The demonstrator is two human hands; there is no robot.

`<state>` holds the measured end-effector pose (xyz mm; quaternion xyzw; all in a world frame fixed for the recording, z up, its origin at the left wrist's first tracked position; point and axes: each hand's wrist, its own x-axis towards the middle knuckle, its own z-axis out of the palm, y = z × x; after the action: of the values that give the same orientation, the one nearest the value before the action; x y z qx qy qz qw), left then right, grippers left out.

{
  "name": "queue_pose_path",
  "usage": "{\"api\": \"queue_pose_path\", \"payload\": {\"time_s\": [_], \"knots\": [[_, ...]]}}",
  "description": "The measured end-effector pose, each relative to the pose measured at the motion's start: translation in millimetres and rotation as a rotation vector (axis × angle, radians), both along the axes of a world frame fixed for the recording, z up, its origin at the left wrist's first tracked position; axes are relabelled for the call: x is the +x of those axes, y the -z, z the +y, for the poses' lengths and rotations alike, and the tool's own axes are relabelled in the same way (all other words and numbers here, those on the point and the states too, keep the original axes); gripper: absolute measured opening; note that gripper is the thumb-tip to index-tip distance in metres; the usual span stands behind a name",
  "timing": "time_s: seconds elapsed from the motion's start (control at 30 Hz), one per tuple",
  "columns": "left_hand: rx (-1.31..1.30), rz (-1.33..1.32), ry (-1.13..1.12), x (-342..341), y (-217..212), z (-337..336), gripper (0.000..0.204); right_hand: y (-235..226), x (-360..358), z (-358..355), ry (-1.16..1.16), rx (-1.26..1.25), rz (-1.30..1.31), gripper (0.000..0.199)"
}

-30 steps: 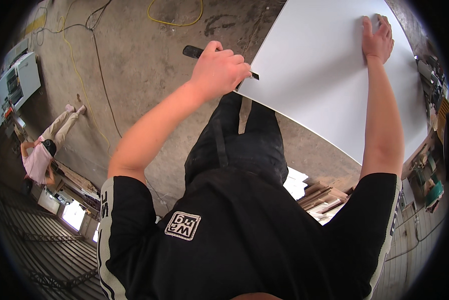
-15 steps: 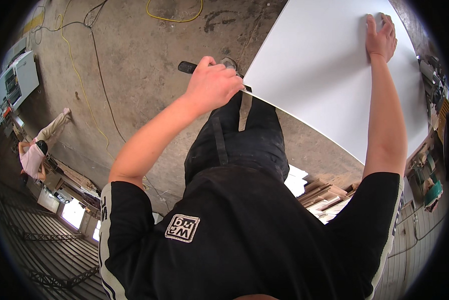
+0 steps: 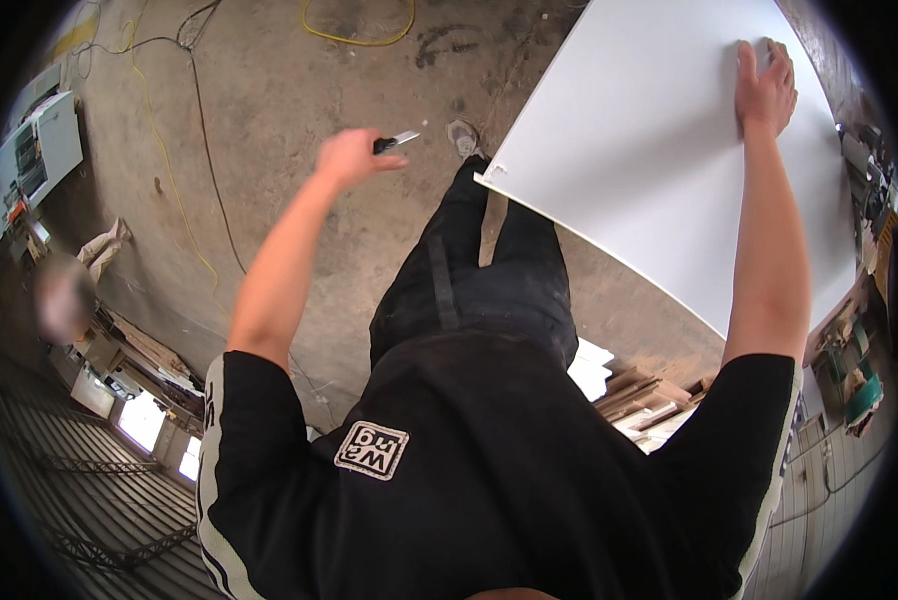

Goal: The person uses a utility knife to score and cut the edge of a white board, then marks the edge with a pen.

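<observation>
The white board (image 3: 659,150) stands as the landmark: it spreads out in front of the wearer, toward the right, with one corner pointing back toward the legs. Left of that corner, well apart from the board, the left hand (image 3: 354,160) hangs in the air, closed around the black handle of a knife (image 3: 396,142). The bare blade points toward the board, angled slightly away from the body. The left arm is bent at the elbow, its forearm rising forward and a little inward; the fingers are slightly blurred, some stretching toward the board below the knife.

The right hand (image 3: 767,92) lies palm down on the board's far right part, gripping nothing, the thumb set apart from the fingers, which point away from the body. Its arm reaches forward nearly straight, the forearm passing over the board's near edge. A small white sliver (image 3: 496,172) sits at the board's near-left corner. Just left of that corner shows a shoe (image 3: 464,138) on the concrete floor (image 3: 279,120).
</observation>
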<state>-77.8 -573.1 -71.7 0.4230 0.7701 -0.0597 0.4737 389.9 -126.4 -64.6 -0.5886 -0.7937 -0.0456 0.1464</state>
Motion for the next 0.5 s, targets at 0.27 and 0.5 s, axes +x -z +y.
{"api": "queue_pose_path", "payload": {"time_s": [0.27,0.5], "knots": [[0.365,-0.28,-0.331,115,-89,41,0.046,-5,3,-1,0.003,-0.001,0.013,0.079],[0.37,-0.345,-0.428,111,-62,33,0.035,-7,-2,-1,0.022,-0.037,0.032,0.079]]}}
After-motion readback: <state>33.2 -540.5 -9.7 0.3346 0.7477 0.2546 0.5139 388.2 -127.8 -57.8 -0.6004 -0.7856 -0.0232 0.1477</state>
